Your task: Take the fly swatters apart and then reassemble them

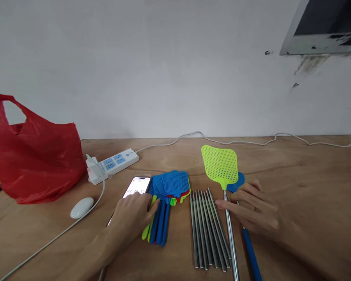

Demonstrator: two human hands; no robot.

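Note:
My left hand (136,212), palm down, lies over the lower part of a phone (138,184). Its thumb reaches the yellow-green handles (146,231) beside several blue handles (161,224); its other fingertips are hidden. Beyond them is a stack of blue fly swatter heads (174,183), with red and yellow-green edges beneath. My right hand (256,207) is open, its index finger stretched across the metal rod of a yellow-green fly swatter (220,166). Under that hand lies a blue fly swatter (252,255), partly covered. Several metal rods (207,230) lie side by side between my hands.
A red plastic bag (38,156) stands at the left. Near it are a white power strip (117,164) with a plugged-in charger and a white mouse-shaped object (82,207). A white cord (236,142) runs along the wall (163,78) on the wooden table (318,183).

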